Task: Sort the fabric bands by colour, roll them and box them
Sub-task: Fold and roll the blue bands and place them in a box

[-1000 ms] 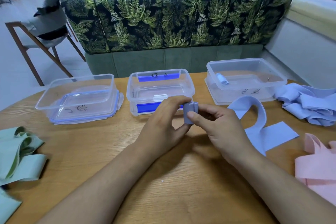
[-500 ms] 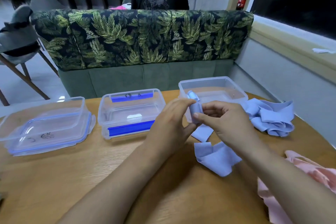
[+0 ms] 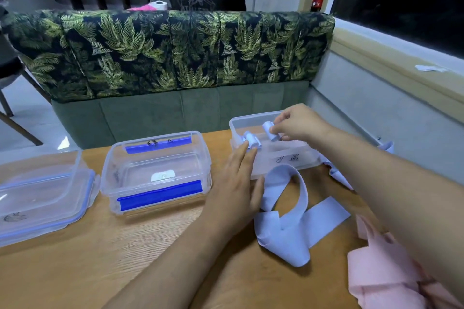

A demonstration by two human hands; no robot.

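Right hand (image 3: 298, 124) has reached box (image 3: 251, 118), grip pinching blue roll (image 3: 269, 130); left hand (image 3: 236, 188) released; label (image 3: 288, 159) seemingly illegible.

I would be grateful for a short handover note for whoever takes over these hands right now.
Right hand pinches a rolled blue band over the right box; left hand open, beside that box's near corner.
Done: one blue roll lies inside.
Left: drop this roll, roll the loose blue band on the table and the blue pile, then the pink bands.
Middle box holds no bands.
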